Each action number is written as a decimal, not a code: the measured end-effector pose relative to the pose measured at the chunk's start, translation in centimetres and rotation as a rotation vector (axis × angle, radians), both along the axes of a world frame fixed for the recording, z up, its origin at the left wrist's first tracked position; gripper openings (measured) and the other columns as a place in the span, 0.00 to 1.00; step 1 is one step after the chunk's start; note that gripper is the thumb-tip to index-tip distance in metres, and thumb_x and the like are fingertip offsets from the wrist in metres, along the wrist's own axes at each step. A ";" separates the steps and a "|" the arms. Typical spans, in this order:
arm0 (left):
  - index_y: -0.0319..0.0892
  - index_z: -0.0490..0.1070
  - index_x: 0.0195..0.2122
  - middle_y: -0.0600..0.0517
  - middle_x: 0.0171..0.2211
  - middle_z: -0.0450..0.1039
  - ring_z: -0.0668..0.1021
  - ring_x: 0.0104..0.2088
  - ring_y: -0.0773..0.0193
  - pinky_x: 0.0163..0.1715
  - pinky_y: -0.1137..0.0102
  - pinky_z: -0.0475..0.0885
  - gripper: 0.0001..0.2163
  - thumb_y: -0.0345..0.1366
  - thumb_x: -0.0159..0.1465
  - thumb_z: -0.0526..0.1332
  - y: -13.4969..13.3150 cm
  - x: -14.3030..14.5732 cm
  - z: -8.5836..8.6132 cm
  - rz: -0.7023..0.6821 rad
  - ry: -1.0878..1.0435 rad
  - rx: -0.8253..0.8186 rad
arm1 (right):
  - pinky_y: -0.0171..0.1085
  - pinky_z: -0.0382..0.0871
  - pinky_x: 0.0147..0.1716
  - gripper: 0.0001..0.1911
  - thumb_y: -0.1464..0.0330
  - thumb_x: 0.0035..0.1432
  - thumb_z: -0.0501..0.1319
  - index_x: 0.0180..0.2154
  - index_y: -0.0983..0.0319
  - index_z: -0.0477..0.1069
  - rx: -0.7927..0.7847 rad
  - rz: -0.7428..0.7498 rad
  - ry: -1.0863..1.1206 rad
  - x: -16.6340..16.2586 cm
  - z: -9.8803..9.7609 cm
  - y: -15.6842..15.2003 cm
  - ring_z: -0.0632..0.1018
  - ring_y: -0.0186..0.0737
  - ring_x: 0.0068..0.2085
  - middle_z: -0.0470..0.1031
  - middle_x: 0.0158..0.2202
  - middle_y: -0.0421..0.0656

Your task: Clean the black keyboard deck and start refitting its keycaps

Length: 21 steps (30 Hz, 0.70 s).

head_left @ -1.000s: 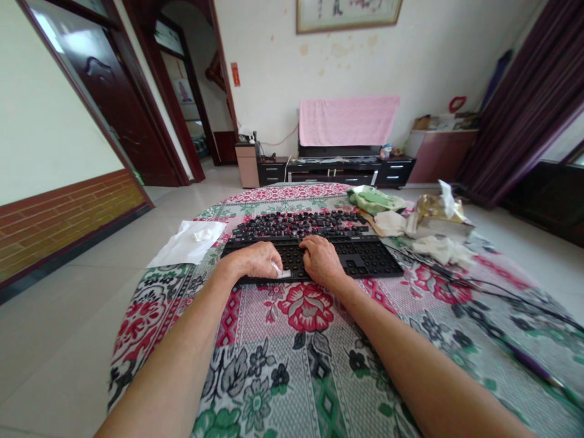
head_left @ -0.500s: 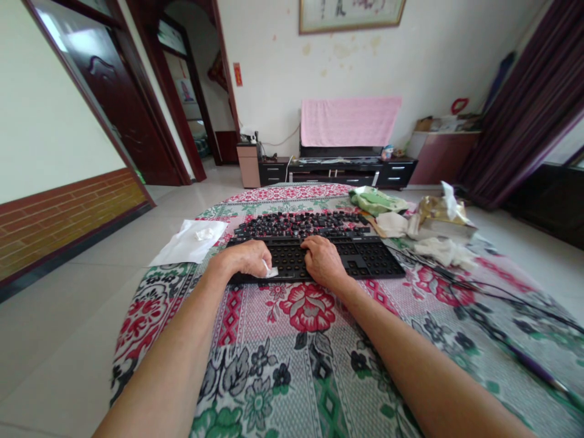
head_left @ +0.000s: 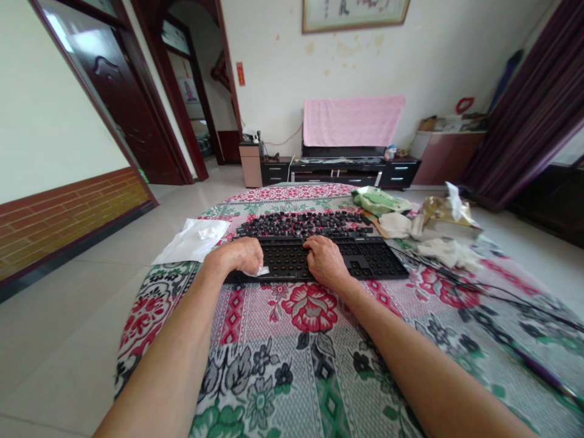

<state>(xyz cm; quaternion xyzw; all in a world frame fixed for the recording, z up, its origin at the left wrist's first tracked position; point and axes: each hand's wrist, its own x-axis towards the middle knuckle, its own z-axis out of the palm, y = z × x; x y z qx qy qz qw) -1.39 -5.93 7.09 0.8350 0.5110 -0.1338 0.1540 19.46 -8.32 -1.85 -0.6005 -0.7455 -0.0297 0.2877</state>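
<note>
A black keyboard [head_left: 287, 260] with its keycaps off lies across the table in front of me. My left hand [head_left: 244, 255] is closed around a small white tissue [head_left: 262, 271], which pokes out beneath the fingers near the keyboard's left front part. Resting over the keyboard's middle, my right hand [head_left: 325, 260] has its fingers bent onto the frame by the back edge and grips it. Many loose black keycaps [head_left: 301, 224] are heaped just behind the keyboard.
A white sheet [head_left: 189, 242] with a crumpled tissue lies at the left. To the right are a green cloth [head_left: 378, 202], a golden tissue pack [head_left: 442, 216], crumpled white tissues [head_left: 449, 252], black cables [head_left: 493, 291] and a purple-handled tool [head_left: 538, 368]. A floral cloth [head_left: 310, 309] covers the table.
My left hand has slid a little leftward along the keyboard with the tissue. The right hand stays in place on the keyboard. The whole view has shifted slightly.
</note>
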 end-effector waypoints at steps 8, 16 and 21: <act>0.39 0.75 0.35 0.53 0.28 0.73 0.71 0.29 0.65 0.31 0.71 0.62 0.14 0.39 0.50 0.58 1.7 -0.9 -0.8 0.051 -0.489 0.050 | 0.39 0.58 0.51 0.14 0.75 0.52 0.52 0.38 0.63 0.73 0.036 0.023 0.027 0.1 -0.1 0.0 0.69 0.42 0.47 0.72 0.45 0.47; 0.39 0.71 0.30 0.57 0.22 0.67 0.66 0.22 0.71 0.24 0.74 0.57 0.11 0.39 0.48 0.61 1.9 1.0 -2.9 0.211 -0.971 -0.103 | 0.37 0.66 0.42 0.14 0.74 0.51 0.53 0.40 0.64 0.70 0.151 0.155 0.346 -0.8 0.7 -0.1 0.74 0.39 0.39 0.74 0.38 0.46; 0.38 0.69 0.28 0.58 0.20 0.65 0.64 0.19 0.74 0.22 0.75 0.55 0.10 0.37 0.46 0.62 1.6 2.5 -3.5 0.330 -1.220 -0.184 | 0.37 0.68 0.37 0.11 0.68 0.53 0.55 0.39 0.61 0.70 0.021 0.213 0.625 -2.1 0.8 -0.1 0.75 0.36 0.33 0.76 0.32 0.42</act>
